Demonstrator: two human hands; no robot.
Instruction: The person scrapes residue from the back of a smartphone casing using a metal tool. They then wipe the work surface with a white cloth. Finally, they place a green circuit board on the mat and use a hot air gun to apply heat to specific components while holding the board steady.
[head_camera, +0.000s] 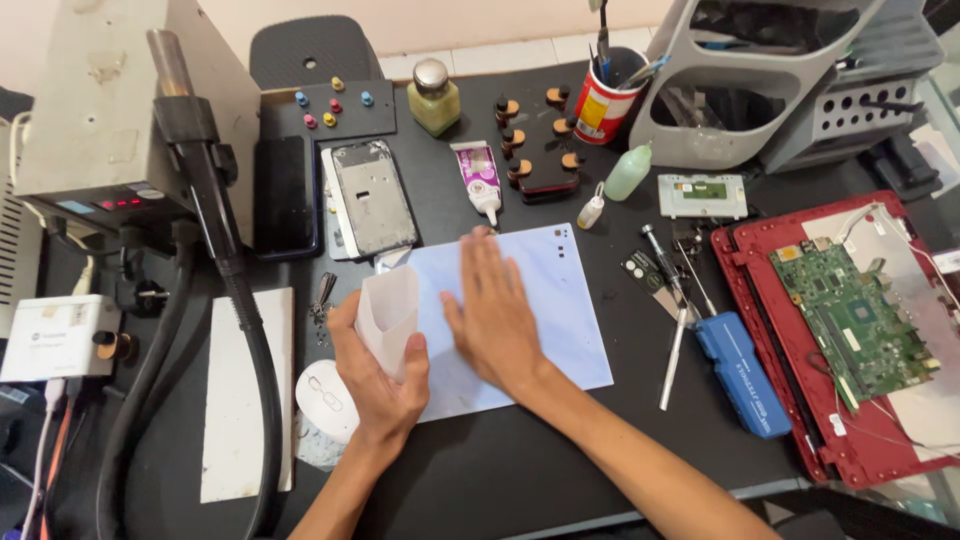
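Workbench (500, 470) with a pale blue sheet (560, 300) as the reference point. Right hand (495, 315) lies flat on the sheet, palm down, fingers straight and close together, gripping nothing. Left hand (378, 370) sits at the sheet's left edge, fingers curled around a translucent white film (387, 315) pinched between thumb and fingers and held upright. Just left of the sheet, under the left wrist, lies a white mouse (328, 400); farther left, a white slab (245, 390) and the black hose of a hot-air station (120, 110). Behind the sheet rest a bare phone frame (372, 195) and a glue tube (480, 178). Right of the sheet lie a blue-handled screwdriver (740, 370) and an opened red laptop (850, 340) with its green circuit board exposed.
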